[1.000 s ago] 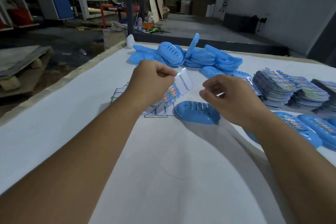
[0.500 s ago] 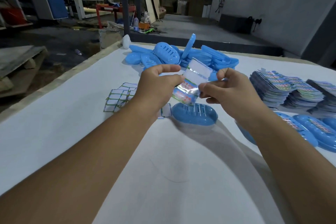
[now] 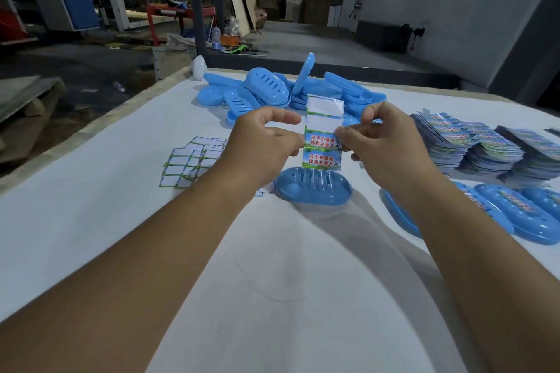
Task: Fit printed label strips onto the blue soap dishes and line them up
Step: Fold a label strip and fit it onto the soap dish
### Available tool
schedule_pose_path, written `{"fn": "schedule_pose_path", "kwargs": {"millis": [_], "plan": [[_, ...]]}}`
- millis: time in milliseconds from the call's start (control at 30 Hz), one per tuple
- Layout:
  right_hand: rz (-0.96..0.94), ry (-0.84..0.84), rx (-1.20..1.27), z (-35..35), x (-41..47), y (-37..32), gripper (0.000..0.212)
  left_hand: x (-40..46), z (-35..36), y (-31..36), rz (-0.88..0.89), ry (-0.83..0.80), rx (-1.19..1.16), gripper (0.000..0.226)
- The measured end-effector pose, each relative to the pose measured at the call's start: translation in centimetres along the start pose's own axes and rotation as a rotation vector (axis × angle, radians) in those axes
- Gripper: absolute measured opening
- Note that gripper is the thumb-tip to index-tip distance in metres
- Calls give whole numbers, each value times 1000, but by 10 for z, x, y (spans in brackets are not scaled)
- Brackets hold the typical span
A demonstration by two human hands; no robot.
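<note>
Label strip [image 3: 323,131], four green-bordered panels with the upper two blank white and the lower two printed red, is held upright at frame centre, pinched by the left grip [image 3: 263,148] and right grip [image 3: 382,145], above a slotted blue soap dish [image 3: 313,188] on the white bench [image 3: 91,221].

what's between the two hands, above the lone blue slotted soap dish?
Head view: the printed label strip, upright, pinched by the left hand and right hand at its side edges. The blue slotted soap dish lies just below it.
</note>
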State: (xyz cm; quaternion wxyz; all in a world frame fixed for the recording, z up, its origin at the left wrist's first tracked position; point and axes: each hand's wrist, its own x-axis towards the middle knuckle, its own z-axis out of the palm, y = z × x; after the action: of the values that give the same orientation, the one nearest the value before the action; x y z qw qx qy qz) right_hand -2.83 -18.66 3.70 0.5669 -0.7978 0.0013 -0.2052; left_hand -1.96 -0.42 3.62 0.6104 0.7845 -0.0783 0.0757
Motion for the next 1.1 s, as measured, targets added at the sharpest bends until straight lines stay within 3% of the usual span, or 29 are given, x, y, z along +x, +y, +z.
{"fn": "schedule_pose_path", "kwargs": {"millis": [267, 533, 1100], "plan": [[-51, 46, -262, 1, 0, 7, 31, -4, 1, 0, 52, -36, -1, 19], [-72, -175, -152, 9, -14, -5, 25, -6, 2, -1, 113, -15, 43, 17], [-15, -203, -90, 10, -14, -8, 15, -5, 5, -4, 160, 13, 69, 17]]}}
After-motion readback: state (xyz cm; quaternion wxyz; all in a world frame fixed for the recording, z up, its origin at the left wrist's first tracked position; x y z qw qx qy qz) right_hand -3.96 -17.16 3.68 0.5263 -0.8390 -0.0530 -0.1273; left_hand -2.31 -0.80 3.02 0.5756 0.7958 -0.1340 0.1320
